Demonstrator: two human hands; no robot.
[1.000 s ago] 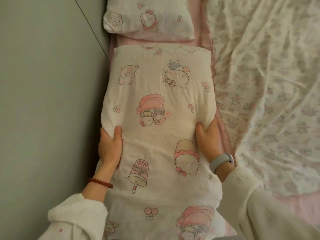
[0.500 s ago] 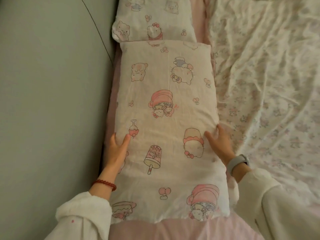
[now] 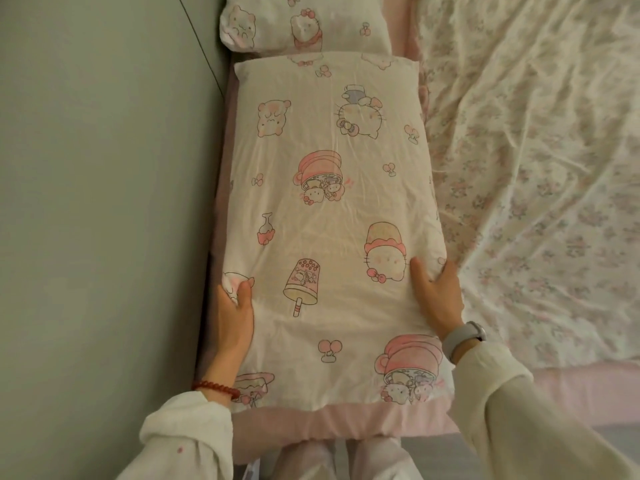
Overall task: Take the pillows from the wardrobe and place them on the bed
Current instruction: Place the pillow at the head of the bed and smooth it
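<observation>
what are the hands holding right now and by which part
Both grip the near pillow by its long side edges: the left hand on the wall-side edge, the right hand on the opposite edge.

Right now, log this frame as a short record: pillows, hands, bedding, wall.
near pillow: lies flat on the pink sheet, lengthwise beside the wall
far pillow: beyond it, same cartoon print
left hand: on the near pillow's left edge, thumb on top
right hand: on its right edge, thumb on top
floral blanket: rumpled, right of the pillows
wall: plain, left
</observation>
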